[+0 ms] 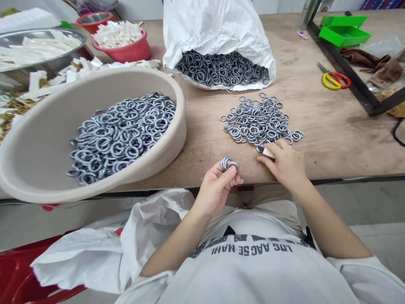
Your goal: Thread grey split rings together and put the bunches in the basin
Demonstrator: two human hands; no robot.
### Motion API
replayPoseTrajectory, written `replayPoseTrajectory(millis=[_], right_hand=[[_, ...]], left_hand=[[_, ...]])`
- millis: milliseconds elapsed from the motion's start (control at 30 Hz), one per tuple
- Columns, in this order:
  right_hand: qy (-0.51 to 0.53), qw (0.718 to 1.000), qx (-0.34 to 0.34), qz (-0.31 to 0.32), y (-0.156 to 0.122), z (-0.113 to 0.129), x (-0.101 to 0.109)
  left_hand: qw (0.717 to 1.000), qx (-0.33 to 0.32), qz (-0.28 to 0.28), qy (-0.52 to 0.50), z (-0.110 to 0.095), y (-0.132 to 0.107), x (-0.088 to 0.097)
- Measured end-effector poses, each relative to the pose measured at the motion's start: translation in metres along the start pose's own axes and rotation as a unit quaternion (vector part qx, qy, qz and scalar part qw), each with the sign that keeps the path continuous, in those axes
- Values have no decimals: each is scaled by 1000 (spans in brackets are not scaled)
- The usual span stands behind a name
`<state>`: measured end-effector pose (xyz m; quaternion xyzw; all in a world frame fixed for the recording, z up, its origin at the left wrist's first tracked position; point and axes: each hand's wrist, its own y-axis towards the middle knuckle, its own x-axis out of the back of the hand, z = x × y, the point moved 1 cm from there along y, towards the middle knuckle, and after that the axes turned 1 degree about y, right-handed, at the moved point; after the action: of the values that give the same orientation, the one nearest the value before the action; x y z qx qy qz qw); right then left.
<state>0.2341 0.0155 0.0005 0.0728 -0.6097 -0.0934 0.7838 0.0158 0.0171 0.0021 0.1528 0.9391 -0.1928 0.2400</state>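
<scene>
My left hand point(217, 185) is closed on several grey metallic-looking rings point(225, 164), pinched between thumb and fingers just over the table's front edge. My right hand point(286, 164) is closed around a small white tool with a dark tip point(265, 152), its exact kind unclear. The fingers of that hand reach the near side of a loose pile of rings point(257, 120) on the table. To the left stands a large beige basin point(28, 147) with many more rings point(126, 131) heaped in it. Behind the pile, a white sack point(215, 29) lies with its mouth toward me, full of darker rings point(221, 67).
Red-and-yellow-handled scissors point(333, 79) lie at the right beside a black metal frame point(344, 63). Green trays point(344, 33) sit behind it. A red bowl point(129, 50) and a metal basin point(47, 65) hold white pieces. A white sack point(104, 245) hangs below the table, at left.
</scene>
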Motion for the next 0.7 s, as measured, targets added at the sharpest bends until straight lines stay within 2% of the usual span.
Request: replayPoseTrajectory(millis=[100,167,200,267,300,367,433,467,600,700], right_hand=[[-43,998,4,39,7,9,-6],[-30,998,5,52,10,13,-6],[5,998,10,54,10,14,-5],[139,988,27,57,8,16,-1],[225,972,36,63,6,18,2],[378,921,47,80,1,22,7],[459,882,57,91,-3,26,10],[474,874,63,90,-4,28,11],[473,875,89,51,-6,32,5],[502,861,67,51,-9,36,-1]], left_hand=[[1000,4,-11,-18,-1,2,3],[999,3,-15,-28,-2,4,5],[999,0,-20,-28,-3,5,6],[999,-18,-40,-16,-3,8,6],[998,-29,-50,-5,-3,10,6],[997,-48,-61,19,0,12,3],[997,-46,-43,39,3,12,-1],[998,-37,-23,46,5,12,-3],[996,24,67,53,8,7,-7],[995,16,91,48,9,5,-6]])
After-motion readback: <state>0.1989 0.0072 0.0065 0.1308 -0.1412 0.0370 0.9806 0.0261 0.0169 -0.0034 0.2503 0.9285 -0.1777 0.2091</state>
